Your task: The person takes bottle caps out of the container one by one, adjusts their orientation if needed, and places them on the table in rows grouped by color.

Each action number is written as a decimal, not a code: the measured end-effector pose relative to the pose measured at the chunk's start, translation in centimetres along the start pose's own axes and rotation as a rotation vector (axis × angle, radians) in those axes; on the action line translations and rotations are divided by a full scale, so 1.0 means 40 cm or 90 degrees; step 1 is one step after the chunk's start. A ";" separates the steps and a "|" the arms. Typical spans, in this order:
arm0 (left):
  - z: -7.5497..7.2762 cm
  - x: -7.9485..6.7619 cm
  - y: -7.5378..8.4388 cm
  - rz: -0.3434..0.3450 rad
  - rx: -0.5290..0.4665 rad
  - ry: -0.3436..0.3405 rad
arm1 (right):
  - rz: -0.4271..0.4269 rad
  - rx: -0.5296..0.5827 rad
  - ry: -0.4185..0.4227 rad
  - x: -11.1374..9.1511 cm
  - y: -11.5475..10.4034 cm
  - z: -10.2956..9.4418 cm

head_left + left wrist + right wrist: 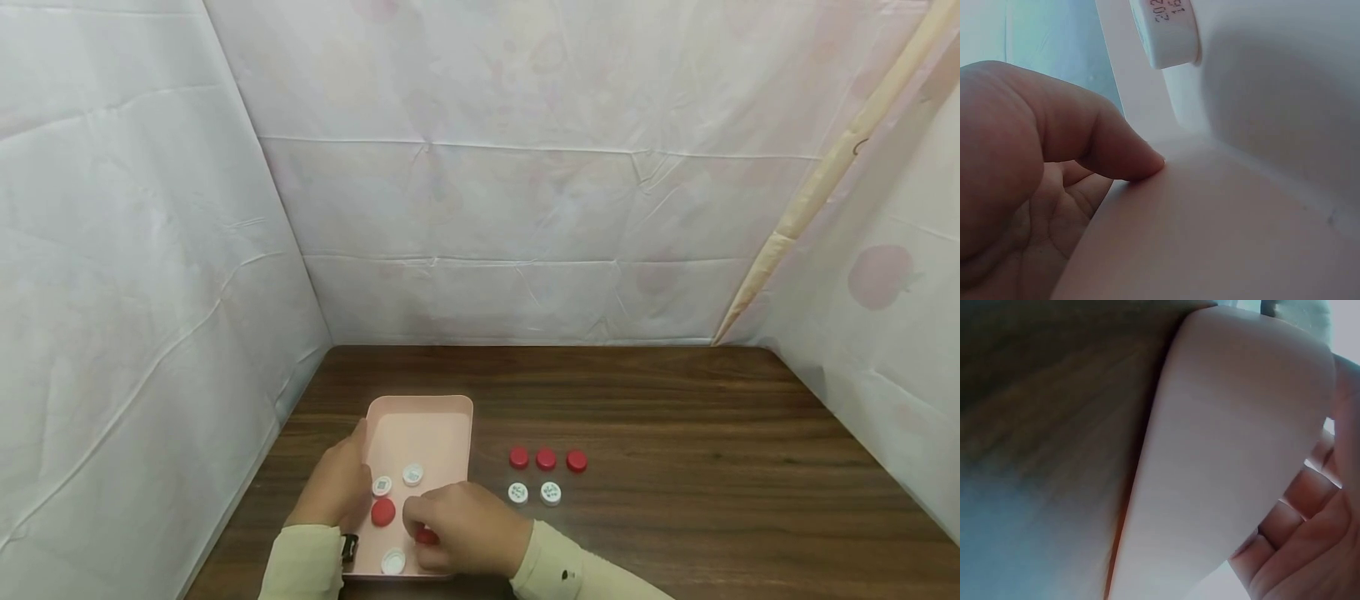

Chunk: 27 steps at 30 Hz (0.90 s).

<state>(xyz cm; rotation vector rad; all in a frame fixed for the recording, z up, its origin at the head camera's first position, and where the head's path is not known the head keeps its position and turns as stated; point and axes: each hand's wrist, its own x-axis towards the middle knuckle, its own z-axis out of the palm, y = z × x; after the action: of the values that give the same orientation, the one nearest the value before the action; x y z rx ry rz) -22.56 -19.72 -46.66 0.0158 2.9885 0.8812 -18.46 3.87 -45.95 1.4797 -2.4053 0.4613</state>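
over the pink tray [420,433], the right hand [471,527] pinches a red cap [427,537]; the left hand [335,483] grips the tray.

On the counter [675,517], my left fingers [362,437] grip the tray [438,433] by its left rim; my right fingers [416,510] pinch a cap [427,537] over its near right part. Four loose caps [383,512] lie inside; right of it, three caps [546,459] sit behind two caps [551,494].

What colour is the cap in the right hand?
The cap is red, clearest in the head view.
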 end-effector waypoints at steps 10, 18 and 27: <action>0.002 0.003 -0.003 0.006 0.006 0.003 | 0.018 0.000 -0.024 -0.001 -0.001 -0.024; 0.001 -0.002 0.003 -0.014 -0.005 -0.008 | 0.027 -0.023 -0.013 -0.012 0.005 -0.032; 0.004 0.000 0.004 -0.023 -0.003 -0.006 | -0.002 -0.023 0.015 -0.030 0.015 -0.045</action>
<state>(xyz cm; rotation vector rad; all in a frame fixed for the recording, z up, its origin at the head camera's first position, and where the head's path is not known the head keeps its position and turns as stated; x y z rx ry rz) -22.56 -19.50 -46.71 -0.0338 2.9681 0.8826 -18.34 5.83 -44.87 1.4540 -2.3811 0.4288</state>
